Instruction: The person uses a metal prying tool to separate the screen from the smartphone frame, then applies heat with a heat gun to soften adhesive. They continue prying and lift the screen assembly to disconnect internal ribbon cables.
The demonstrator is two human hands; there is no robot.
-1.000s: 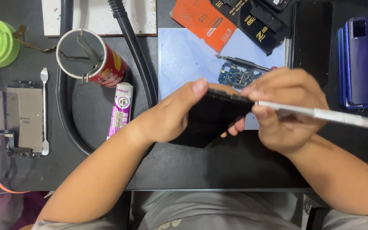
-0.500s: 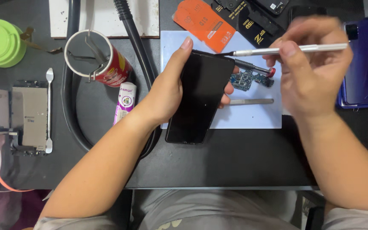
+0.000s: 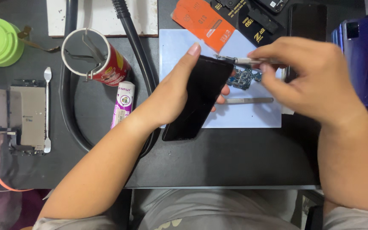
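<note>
Left hand (image 3: 173, 96): I grip the black phone (image 3: 199, 98), tilted above the desk (image 3: 235, 157).
Right hand (image 3: 307, 81): pinches a slim tool (image 3: 239, 61).
Risk: I judge the tip may slip and scratch the circuit board (image 3: 244, 78).

Left hand (image 3: 173, 96) grips black phone (image 3: 199, 96); right hand (image 3: 309, 81) pinches metal tool (image 3: 239, 60).

A glossy black glass phone (image 3: 201, 96) rests on a smooth pale-blue mat (image 3: 252, 115); at three o'clock lie matt metal tweezers (image 3: 248, 100), on a matt dark counter (image 3: 218, 162).
</note>
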